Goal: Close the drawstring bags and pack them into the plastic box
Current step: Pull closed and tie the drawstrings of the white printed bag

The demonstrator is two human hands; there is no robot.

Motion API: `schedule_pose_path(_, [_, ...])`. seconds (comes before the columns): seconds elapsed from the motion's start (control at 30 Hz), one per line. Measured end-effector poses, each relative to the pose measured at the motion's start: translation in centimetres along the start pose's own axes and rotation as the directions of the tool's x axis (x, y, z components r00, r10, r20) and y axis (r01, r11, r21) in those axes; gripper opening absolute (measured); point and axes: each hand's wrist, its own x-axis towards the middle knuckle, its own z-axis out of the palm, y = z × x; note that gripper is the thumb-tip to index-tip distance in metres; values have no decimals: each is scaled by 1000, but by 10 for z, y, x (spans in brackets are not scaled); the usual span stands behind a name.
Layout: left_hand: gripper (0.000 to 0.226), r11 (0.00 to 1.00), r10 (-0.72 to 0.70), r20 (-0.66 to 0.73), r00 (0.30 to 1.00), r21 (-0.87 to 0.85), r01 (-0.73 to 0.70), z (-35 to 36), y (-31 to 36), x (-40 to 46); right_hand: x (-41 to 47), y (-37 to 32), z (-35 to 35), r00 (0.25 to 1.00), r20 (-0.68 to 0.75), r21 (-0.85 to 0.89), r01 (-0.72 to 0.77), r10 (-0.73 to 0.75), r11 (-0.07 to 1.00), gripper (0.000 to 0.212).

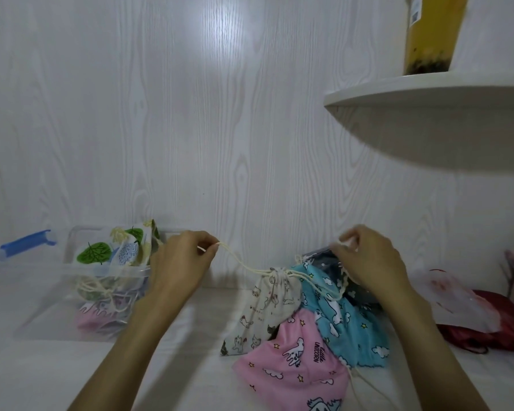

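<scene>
Head view: both hands, left (pixel 182 256) and right (pixel 368 259), pinch cream drawstrings (pixel 244 264) of a white cat-print cloth bag (pixel 264 310), right of the clear plastic box (pixel 57 292). Beside it, a pink bag (pixel 294 360) reads "Little UNICORN".

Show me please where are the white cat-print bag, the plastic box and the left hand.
white cat-print bag (pixel 264 310): head view, on the cloth body below its gathered neck.
plastic box (pixel 51 295): head view, on its clear front wall.
left hand (pixel 181 259): head view, on the back of the hand.
</scene>
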Motion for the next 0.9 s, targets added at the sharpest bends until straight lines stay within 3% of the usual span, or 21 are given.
schedule_pose_path(0.03, [15, 1000, 4, 15, 1000, -6, -4, 0, 1, -1, -3, -10, -1, 994, -54, 69, 95, -91, 993, 29])
schedule_pose_path(0.07, [16, 1000, 5, 23, 1000, -9, -4, 0, 1, -2, -7, -18, -2, 986, -8, 137, 168, -169, 976, 32])
schedule_pose_path(0.17, [20, 1000, 15, 30, 999, 13, -15, -1, 3, -4, -16, -31, 9, 876, 419, 134, 202, -240, 970, 50])
schedule_pose_path(0.2, [27, 999, 20, 55, 998, 42, -22, -2, 4, -4, -17, -30, 15, 850, 472, 88, 220, -236, 971, 47])
schedule_pose_path(0.27, [45, 988, 19, 158, 987, 149, -43, -4, 7, -5, -19, -29, 24, 873, 433, 45, 227, -223, 973, 32])
schedule_pose_path(0.33, [40, 981, -15, 289, 957, 190, -42, -10, 18, -6, -19, -28, 31, 900, 373, 57, 218, -224, 974, 27])
schedule_pose_path(0.4, [19, 997, -29, 510, 860, 79, -13, -12, 29, -7, -19, -29, 34, 912, 346, 67, 210, -220, 975, 26])
schedule_pose_path(0.47, [22, 998, -60, 738, 673, 20, 66, -4, 40, -14, -19, -29, 36, 923, 322, 76, 196, -210, 978, 26])
schedule_pose_path(0.5, [27, 996, -78, 788, 610, 30, 89, 4, 42, -18, -19, -30, 36, 926, 318, 76, 191, -206, 979, 26])
schedule_pose_path(0.53, [30, 995, -88, 797, 597, 37, 97, 13, 41, -20, -19, -30, 37, 927, 315, 78, 190, -205, 979, 26])
schedule_pose_path(0.6, [33, 992, -84, 727, 682, 0, 123, 30, 37, -22, -19, -30, 40, 926, 314, 85, 193, -210, 977, 27])
schedule_pose_path(0.67, [36, 986, -68, 548, 834, -91, 140, 38, 33, -22, -20, -31, 42, 925, 310, 95, 198, -218, 976, 27])
schedule_pose_path(0.73, [40, 978, -65, 372, 926, -159, 132, 39, 32, -21, -20, -32, 43, 925, 308, 93, 205, -224, 974, 28])
schedule_pose_path(0.9, [50, 971, -94, 350, 932, -174, 163, 41, 30, -20, -22, -38, 45, 925, 283, 89, 237, -253, 967, 29])
